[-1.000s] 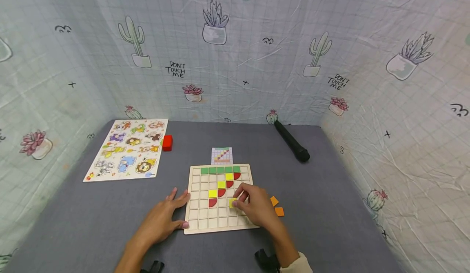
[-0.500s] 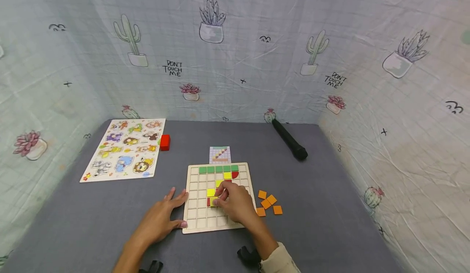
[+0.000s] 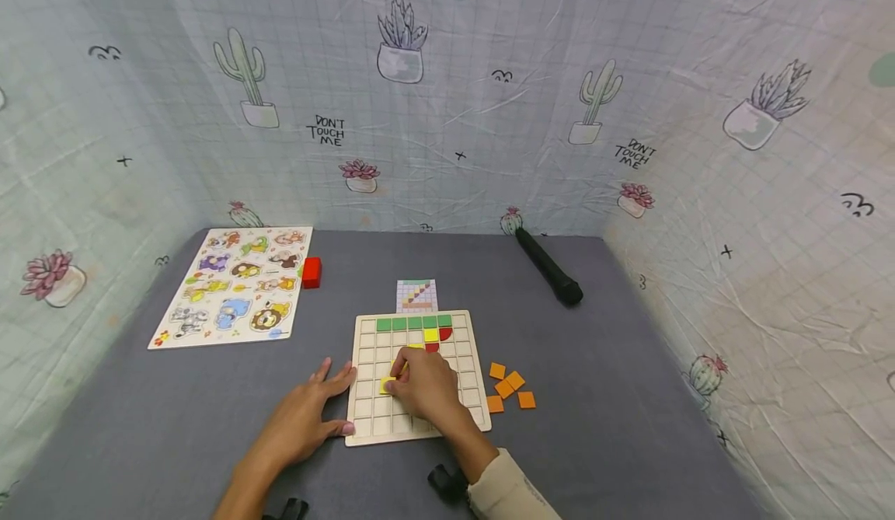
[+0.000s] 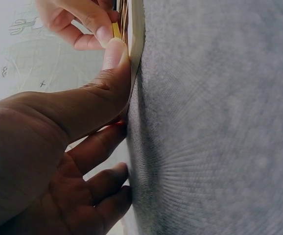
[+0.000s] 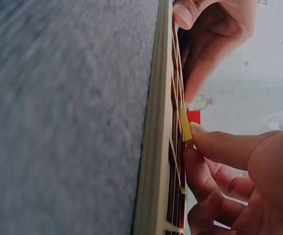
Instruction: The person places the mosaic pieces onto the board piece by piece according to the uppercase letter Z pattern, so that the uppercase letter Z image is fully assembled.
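Observation:
A wooden grid board [image 3: 369, 425] lies flat on the grey table. My right hand [image 3: 428, 386] pinches a yellow square tile [image 3: 384, 385] between thumb and fingers over the board's left-middle cells. In the right wrist view that yellow tile [image 5: 186, 127] is tilted, its lower edge right at the grid. At the board's left edge rests my left hand [image 3: 302, 417], fingers spread, thumb against the rim. A row of green tiles [image 3: 415, 322] fills part of the top row. Below it, yellow squares [image 3: 430, 335] and red quarter-round tiles [image 3: 446, 333] step down leftward, partly hidden behind my right hand.
Several orange square tiles [image 3: 504, 388] lie right of the board. A small pattern card [image 3: 416, 296] sits just behind it. Back left are an animal picture board [image 3: 231, 291] and a red block [image 3: 311, 272]. A black microphone [image 3: 548, 267] lies back right.
My right hand has moved left across the board with the yellow tile, from the right-middle cells to the left-middle ones, uncovering the orange tiles. My left hand stays at the board's edge.

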The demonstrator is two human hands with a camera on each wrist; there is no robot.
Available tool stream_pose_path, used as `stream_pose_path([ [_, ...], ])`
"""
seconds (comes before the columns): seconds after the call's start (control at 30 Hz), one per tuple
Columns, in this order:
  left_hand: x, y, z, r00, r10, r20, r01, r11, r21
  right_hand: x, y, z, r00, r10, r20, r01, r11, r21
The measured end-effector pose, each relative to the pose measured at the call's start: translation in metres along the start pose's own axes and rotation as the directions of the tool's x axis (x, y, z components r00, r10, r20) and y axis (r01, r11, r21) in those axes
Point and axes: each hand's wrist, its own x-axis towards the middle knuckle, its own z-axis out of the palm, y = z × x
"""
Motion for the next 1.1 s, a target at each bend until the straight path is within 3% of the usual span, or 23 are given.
stream_pose_path([
  [0.47,0.0,0.0,-0.001,1.0,-0.01,0.003,0.01,1.0,-0.006,0.004,-0.006,0.004,0.999,-0.021,0.027,0.022,0.999,-0.044],
  [0.77,-0.001,0.002,-0.002,1.0,-0.012,0.006,0.012,1.0,-0.002,-0.003,0.009,-0.01,0.996,-0.078,0.051,0.073,0.994,0.086],
  [1.1,0.0,0.003,-0.001,0.999,-0.032,0.018,0.032,0.999,-0.007,-0.015,0.039,-0.04,0.999,0.005,-0.032,0.002,0.981,0.196],
])
